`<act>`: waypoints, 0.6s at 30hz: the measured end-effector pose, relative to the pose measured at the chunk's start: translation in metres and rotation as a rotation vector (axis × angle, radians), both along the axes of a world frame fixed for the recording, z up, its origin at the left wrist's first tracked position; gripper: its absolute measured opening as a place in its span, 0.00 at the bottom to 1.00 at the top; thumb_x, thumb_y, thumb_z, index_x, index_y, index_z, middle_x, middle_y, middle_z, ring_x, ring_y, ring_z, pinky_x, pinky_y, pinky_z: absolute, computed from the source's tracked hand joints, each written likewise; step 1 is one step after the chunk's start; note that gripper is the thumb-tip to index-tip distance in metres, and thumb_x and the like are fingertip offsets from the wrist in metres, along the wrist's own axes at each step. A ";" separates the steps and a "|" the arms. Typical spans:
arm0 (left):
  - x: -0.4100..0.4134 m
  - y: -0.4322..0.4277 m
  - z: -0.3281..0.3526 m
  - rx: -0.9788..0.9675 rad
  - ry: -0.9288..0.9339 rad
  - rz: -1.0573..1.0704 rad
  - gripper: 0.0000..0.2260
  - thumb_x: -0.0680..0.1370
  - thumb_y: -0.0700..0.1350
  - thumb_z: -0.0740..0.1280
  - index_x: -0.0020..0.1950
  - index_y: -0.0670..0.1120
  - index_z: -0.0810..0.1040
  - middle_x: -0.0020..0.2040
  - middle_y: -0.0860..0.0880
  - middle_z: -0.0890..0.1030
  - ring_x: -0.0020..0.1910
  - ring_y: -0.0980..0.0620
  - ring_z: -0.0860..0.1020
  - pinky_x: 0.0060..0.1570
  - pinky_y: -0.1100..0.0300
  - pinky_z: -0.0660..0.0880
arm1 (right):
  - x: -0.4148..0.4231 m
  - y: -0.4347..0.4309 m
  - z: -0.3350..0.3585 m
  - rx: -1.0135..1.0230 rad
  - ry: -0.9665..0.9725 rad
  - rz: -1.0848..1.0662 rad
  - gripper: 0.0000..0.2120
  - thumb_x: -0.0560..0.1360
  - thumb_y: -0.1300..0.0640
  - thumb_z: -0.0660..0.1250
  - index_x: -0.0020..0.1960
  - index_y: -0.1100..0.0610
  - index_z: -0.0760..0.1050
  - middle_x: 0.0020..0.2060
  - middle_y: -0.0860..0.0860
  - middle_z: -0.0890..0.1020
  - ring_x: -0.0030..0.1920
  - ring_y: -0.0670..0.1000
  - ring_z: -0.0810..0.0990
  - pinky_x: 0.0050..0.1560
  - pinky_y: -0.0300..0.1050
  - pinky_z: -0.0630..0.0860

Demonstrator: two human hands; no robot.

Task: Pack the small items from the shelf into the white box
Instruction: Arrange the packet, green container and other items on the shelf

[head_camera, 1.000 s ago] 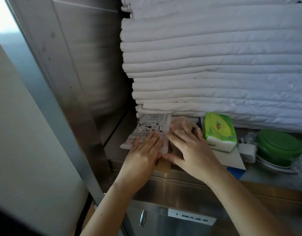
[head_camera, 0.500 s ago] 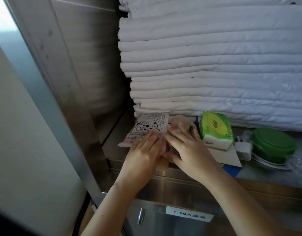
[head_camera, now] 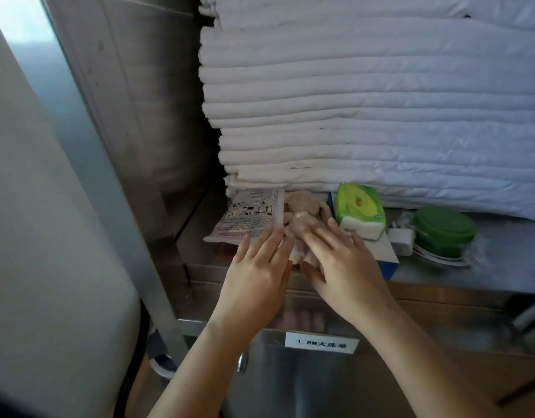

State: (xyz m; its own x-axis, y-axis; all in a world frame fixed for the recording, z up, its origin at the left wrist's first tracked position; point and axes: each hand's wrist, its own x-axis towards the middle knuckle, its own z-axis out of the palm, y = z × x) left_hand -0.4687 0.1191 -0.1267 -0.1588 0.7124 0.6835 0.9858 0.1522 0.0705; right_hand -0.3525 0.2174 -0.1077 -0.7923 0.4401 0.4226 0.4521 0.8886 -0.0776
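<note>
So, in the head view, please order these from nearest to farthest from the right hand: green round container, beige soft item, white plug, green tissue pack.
1. beige soft item: touched by the fingertips of the right hand, on its left side.
2. green tissue pack: just beyond the fingers, slightly right.
3. white plug: further right on the shelf.
4. green round container: farthest right.

Print on packet [head_camera: 250, 215] too small to read. Beige soft thing [head_camera: 302, 206] at its 3 o'clock: blurred, near end hidden under right hand [head_camera: 347, 267] fingers, can't tell what it is. Flat white box w/ blue side [head_camera: 383, 251] mostly covered by tissue pack [head_camera: 358, 211] & that hand. Linen stack [head_camera: 365, 101] cut off at 12 & 3 o'clock edges. Label [head_camera: 322, 342] at 6 o'clock partly blurred.
</note>
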 end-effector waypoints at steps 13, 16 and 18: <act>0.057 -0.005 -0.011 0.002 -0.037 -0.114 0.17 0.74 0.41 0.57 0.57 0.38 0.80 0.57 0.41 0.80 0.57 0.43 0.78 0.53 0.43 0.76 | 0.062 -0.024 -0.008 0.018 0.094 -0.151 0.25 0.65 0.63 0.74 0.61 0.64 0.76 0.59 0.61 0.78 0.59 0.67 0.75 0.54 0.64 0.74; 0.068 -0.002 -0.007 -0.018 -0.011 -0.109 0.17 0.74 0.42 0.56 0.55 0.38 0.81 0.56 0.41 0.81 0.57 0.43 0.78 0.54 0.45 0.75 | 0.073 -0.019 -0.004 0.019 0.101 -0.172 0.24 0.66 0.62 0.74 0.61 0.63 0.76 0.59 0.60 0.78 0.60 0.66 0.75 0.55 0.63 0.73; 0.076 0.001 -0.004 -0.028 -0.011 -0.106 0.18 0.74 0.42 0.56 0.55 0.38 0.81 0.56 0.41 0.81 0.57 0.42 0.78 0.54 0.45 0.75 | 0.080 -0.015 -0.001 0.024 0.097 -0.171 0.24 0.67 0.61 0.73 0.62 0.62 0.75 0.60 0.59 0.77 0.61 0.65 0.74 0.56 0.62 0.73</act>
